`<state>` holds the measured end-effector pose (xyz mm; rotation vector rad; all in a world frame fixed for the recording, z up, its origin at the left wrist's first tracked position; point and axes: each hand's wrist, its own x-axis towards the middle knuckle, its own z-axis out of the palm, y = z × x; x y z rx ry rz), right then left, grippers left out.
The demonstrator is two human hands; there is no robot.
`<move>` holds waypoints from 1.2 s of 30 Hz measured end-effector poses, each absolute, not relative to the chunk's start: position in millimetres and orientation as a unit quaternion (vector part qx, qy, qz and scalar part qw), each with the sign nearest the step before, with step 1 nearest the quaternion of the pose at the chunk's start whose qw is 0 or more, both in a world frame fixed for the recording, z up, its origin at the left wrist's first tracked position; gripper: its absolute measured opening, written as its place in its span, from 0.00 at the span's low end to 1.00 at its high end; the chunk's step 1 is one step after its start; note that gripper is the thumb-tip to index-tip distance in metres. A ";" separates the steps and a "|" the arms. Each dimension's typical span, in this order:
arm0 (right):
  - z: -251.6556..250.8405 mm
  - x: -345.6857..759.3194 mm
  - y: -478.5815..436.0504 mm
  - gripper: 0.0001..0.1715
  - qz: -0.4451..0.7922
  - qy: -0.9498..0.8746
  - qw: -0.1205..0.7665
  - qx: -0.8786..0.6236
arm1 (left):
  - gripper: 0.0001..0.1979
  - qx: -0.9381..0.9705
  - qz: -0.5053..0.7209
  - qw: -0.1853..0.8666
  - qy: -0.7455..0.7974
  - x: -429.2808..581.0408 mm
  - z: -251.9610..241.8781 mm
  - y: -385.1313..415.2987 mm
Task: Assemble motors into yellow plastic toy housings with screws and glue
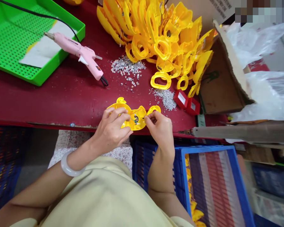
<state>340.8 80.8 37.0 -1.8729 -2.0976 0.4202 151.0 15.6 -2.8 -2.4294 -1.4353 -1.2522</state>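
Observation:
A yellow plastic toy shell point(141, 125) lies hollow side up at the table's front edge, with thin wires and a small round metallic part inside. My left hand point(111, 128) is closed around its left part, fingers curled over the rim. At the shell's right end, beside a yellow ring-shaped part, my right hand point(161, 128) pinches with thumb and forefinger. What sits between those fingertips is too small to make out; a thin wire runs close to them.
Behind are heaped yellow shells point(163, 47), silvery small parts point(129, 67), tiny screws point(168, 99) and red blocks point(181, 98). A pink glue gun point(78, 52) leans on a green tray point(41, 77). At right are a cardboard box point(222, 85), a grey cylindrical tool point(239, 131) and a blue crate point(241, 186).

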 end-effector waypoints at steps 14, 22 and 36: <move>30.6 346.7 80.8 0.09 0.169 -0.736 0.178 -0.631 | 0.10 -0.786 -0.413 0.030 -0.459 149.5 -1.0 18.0; 36.5 341.9 83.4 0.08 0.207 -0.779 0.205 -0.555 | 0.09 -0.784 -0.418 0.032 -0.458 150.3 -0.2 19.3; 31.5 377.5 70.9 0.14 -0.021 -0.894 0.235 -0.380 | 0.05 -0.793 -0.404 0.030 -0.455 153.7 1.0 20.5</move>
